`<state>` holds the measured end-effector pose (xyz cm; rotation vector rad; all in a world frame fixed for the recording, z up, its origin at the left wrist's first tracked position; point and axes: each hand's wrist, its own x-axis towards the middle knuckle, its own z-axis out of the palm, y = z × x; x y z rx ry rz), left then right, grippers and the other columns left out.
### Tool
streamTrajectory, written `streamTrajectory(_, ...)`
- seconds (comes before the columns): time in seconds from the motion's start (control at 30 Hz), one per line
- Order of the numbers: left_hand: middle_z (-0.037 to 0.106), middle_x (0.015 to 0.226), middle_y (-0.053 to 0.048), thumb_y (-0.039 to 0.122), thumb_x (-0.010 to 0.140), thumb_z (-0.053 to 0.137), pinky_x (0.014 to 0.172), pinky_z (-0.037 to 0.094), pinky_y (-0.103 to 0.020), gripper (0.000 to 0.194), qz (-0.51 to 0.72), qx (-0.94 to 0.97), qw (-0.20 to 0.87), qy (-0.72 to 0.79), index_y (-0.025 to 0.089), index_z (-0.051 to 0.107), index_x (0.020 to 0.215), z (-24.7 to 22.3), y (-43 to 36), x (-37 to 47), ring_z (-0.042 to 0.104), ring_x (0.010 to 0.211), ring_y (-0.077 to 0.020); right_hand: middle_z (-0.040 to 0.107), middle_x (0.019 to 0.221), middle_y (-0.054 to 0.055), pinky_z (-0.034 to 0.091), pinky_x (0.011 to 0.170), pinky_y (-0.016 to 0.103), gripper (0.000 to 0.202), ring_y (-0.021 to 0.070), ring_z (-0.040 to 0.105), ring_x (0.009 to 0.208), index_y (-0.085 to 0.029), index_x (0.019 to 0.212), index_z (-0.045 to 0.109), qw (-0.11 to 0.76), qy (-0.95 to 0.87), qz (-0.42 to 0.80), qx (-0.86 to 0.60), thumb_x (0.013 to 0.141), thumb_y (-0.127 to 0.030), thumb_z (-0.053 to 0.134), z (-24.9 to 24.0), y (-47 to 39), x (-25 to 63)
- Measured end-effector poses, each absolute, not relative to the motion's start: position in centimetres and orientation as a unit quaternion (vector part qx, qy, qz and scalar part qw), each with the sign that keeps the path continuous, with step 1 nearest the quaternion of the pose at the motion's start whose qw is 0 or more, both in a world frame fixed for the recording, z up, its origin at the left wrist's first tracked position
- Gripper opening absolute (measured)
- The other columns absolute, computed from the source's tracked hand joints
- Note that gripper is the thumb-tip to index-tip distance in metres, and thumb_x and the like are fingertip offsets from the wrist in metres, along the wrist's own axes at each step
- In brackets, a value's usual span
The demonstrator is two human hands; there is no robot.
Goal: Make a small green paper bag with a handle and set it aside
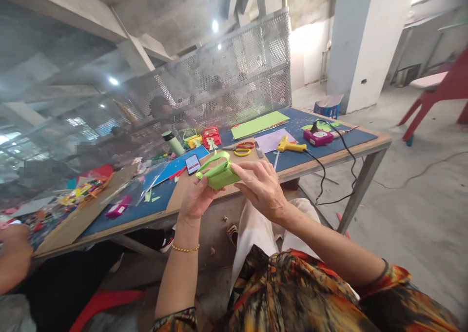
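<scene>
Green boxy foam-like bag [222,177] | long axis left-to-right | left hand [196,201] clamped on left end | right hand [267,191] pinching right end

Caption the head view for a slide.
Two hands hold a small green bag above a worktable, near a yellow glue gun.
</scene>
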<state>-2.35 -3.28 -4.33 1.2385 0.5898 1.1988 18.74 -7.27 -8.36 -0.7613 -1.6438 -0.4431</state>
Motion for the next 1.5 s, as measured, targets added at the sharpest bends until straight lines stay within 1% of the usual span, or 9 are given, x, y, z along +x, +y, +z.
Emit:
streamTrajectory(0.13, 0.077, 0.123, -0.01, 0.041, 0.075, 0.094, 0.07, 0.063, -0.029, 0.045, 0.52, 0.541, 0.61, 0.254, 0.02, 0.075, 0.11, -4.4, -3.5, -2.3, 0.074, 0.103, -0.0251, 0.077, 0.119, 0.009, 0.052, 0.089, 0.041, 0.041, 0.024, 0.069, 0.103, -0.033, 0.144, 0.068, 0.624, -0.686, -0.183, -0.325, 0.106, -0.022, 0.059, -8.4, -7.3, 18.5)
streamTrajectory(0.3, 0.078, 0.116, -0.008, 0.04, 0.076, 0.094, 0.07, 0.064, -0.03, 0.042, 0.525, 0.532, 0.616, 0.249, 0.02, 0.075, 0.107, -4.6, -3.5, -2.4, 0.075, 0.1, -0.0238, 0.077, 0.116, 0.009, 0.053, 0.087, 0.04, 0.052, 0.0238, 0.07, 0.1, -0.031, 0.154, 0.059, 0.669, -0.669, -0.155, -0.284, 0.103, -0.02, 0.063, -8.6, -7.2, 18.3)
streamTrajectory(0.4, 0.079, 0.112, -0.007, 0.041, 0.073, 0.097, 0.069, 0.066, -0.03, 0.044, 0.53, 0.528, 0.617, 0.245, 0.021, 0.076, 0.106, -4.7, -3.5, -2.4, 0.075, 0.096, -0.023, 0.077, 0.119, 0.008, 0.052, 0.089, 0.041, 0.049, 0.0236, 0.07, 0.103, -0.034, 0.151, 0.061, 0.662, -0.672, -0.145, -0.298, 0.104, -0.02, 0.062, -8.7, -7.2, 18.3)
streamTrajectory(0.53, 0.079, 0.113, -0.007, 0.04, 0.073, 0.097, 0.069, 0.066, -0.031, 0.041, 0.532, 0.529, 0.614, 0.245, 0.022, 0.077, 0.104, -4.7, -3.6, -2.3, 0.075, 0.1, -0.0241, 0.077, 0.118, 0.008, 0.052, 0.089, 0.041, 0.047, 0.0235, 0.07, 0.102, -0.036, 0.148, 0.064, 0.664, -0.673, -0.137, -0.297, 0.104, -0.019, 0.062, -8.7, -7.3, 18.3)
streamTrajectory(0.77, 0.077, 0.128, -0.011, 0.042, 0.071, 0.097, 0.071, 0.066, -0.032, 0.043, 0.533, 0.539, 0.604, 0.249, 0.021, 0.078, 0.103, -4.8, -3.7, -2.4, 0.075, 0.103, -0.0258, 0.077, 0.112, 0.007, 0.053, 0.086, 0.041, 0.044, 0.0224, 0.07, 0.098, -0.038, 0.144, 0.069, 0.657, -0.672, -0.13, -0.316, 0.105, -0.019, 0.059, -8.8, -7.4, 17.9)
streamTrajectory(0.87, 0.077, 0.127, -0.01, 0.042, 0.072, 0.097, 0.069, 0.066, -0.03, 0.042, 0.538, 0.54, 0.599, 0.245, 0.021, 0.078, 0.103, -4.7, -3.7, -2.3, 0.075, 0.104, -0.0257, 0.077, 0.116, 0.008, 0.054, 0.088, 0.041, 0.046, 0.0226, 0.069, 0.101, -0.037, 0.147, 0.066, 0.659, -0.678, -0.104, -0.308, 0.105, -0.019, 0.058, -8.9, -7.5, 17.8)
streamTrajectory(1.03, 0.08, 0.117, -0.009, 0.041, 0.073, 0.097, 0.069, 0.066, -0.03, 0.042, 0.541, 0.533, 0.606, 0.237, 0.021, 0.079, 0.105, -4.9, -3.7, -2.4, 0.076, 0.097, -0.0229, 0.077, 0.12, 0.01, 0.055, 0.089, 0.042, 0.048, 0.0238, 0.069, 0.103, -0.031, 0.15, 0.063, 0.668, -0.68, -0.094, -0.287, 0.105, -0.017, 0.057, -9.2, -7.5, 17.6)
streamTrajectory(1.23, 0.08, 0.112, -0.008, 0.041, 0.076, 0.094, 0.07, 0.064, -0.029, 0.042, 0.539, 0.522, 0.611, 0.251, 0.02, 0.077, 0.108, -5.5, -3.5, -2.8, 0.076, 0.099, -0.0241, 0.078, 0.111, 0.008, 0.055, 0.084, 0.041, 0.039, 0.0225, 0.071, 0.095, -0.033, 0.137, 0.073, 0.701, -0.64, -0.098, -0.299, 0.102, -0.019, 0.063, -9.7, -7.7, 17.5)
streamTrajectory(1.5, 0.08, 0.117, -0.007, 0.037, 0.079, 0.092, 0.072, 0.064, -0.029, 0.034, 0.537, 0.51, 0.623, 0.252, 0.022, 0.077, 0.106, -5.7, -3.9, -2.5, 0.076, 0.099, -0.0225, 0.078, 0.098, 0.006, 0.054, 0.077, 0.039, 0.03, 0.0205, 0.07, 0.084, -0.034, 0.124, 0.08, 0.717, -0.614, -0.119, -0.309, 0.101, -0.019, 0.066, -9.7, -7.7, 17.3)
